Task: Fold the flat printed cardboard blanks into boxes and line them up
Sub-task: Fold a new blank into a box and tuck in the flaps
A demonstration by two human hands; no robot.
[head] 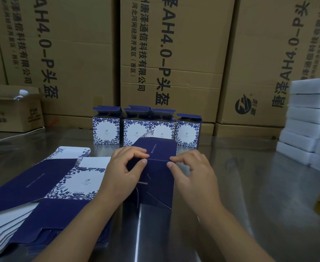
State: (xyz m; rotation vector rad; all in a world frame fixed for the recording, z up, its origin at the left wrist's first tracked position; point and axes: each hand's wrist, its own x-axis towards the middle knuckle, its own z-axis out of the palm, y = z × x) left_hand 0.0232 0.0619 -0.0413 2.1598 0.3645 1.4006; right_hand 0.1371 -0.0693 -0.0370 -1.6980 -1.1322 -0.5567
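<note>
Two hands at work, left to right: stack of flat navy-and-white floral cardboard blanks [47,188]; left hand [121,167] and right hand [191,169] pinching navy half-formed cardboard box [155,178] at table centre, best squared before tucking flaps; four finished floral boxes [146,127] behind.

Folded boxes [106,129] in the row: four
Box being folded [155,178]: one
Stacks of flat blanks [42,186]: one, sheet count unclear
White foam stacks [306,118]: two
Hands: two, left [121,171], right [195,173]
</note>
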